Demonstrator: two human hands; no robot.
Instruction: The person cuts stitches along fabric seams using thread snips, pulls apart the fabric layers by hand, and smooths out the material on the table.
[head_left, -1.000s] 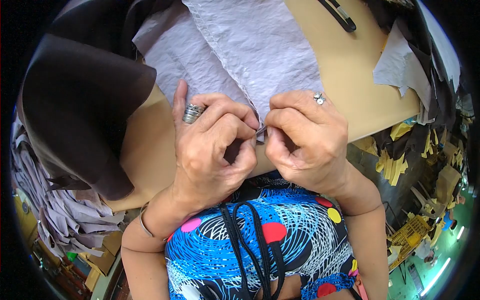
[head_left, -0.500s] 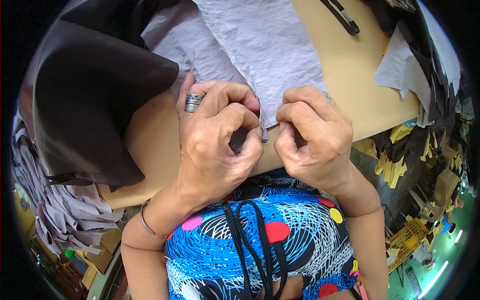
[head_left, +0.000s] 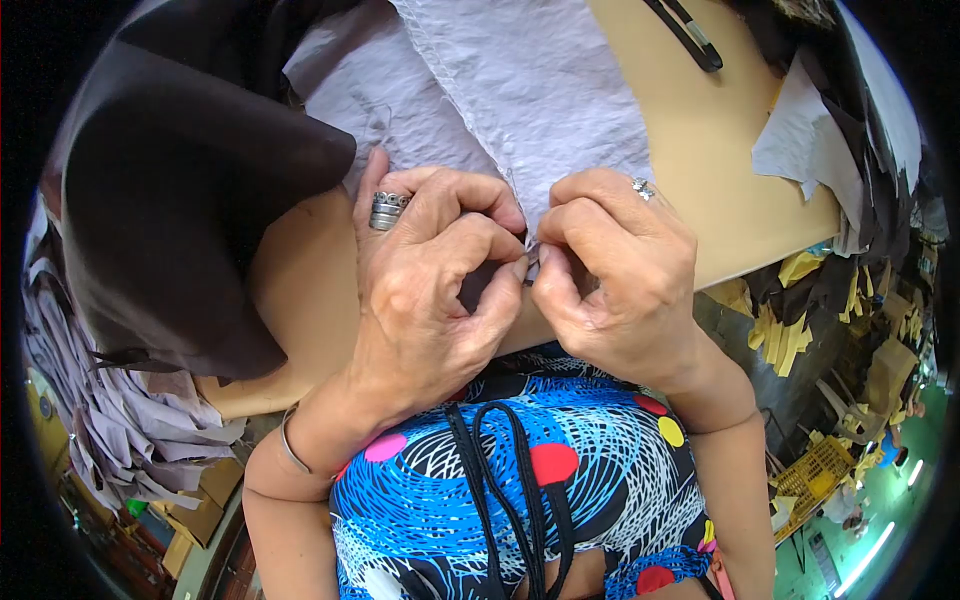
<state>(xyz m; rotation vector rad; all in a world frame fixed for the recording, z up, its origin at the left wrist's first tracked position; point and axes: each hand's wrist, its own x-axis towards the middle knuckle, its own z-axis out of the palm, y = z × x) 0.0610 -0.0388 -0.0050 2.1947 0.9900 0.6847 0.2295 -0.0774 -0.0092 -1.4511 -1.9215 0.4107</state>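
Observation:
A pale lavender fabric piece (head_left: 545, 95) with a stitched seam running down it lies on a tan board, its near corner between my hands. My left hand (head_left: 430, 265), wearing stacked rings, pinches that corner between thumb and forefinger. My right hand (head_left: 625, 270) is closed in a pinch right beside it, fingertips against the same corner; the fingers hide whether cloth or thread is in them. A loose thread curls on the fabric above my left hand.
Dark brown fabric (head_left: 190, 200) drapes over the left of the tan board (head_left: 720, 180). Black thread snips (head_left: 690, 35) lie at the top right. Lavender scraps (head_left: 110, 390) hang at lower left; grey and yellow scraps (head_left: 780, 335) hang at right, above a yellow crate (head_left: 815, 480).
My right hand has moved left, up to the fabric corner and closer to my left hand's fingertips. My left hand has barely shifted.

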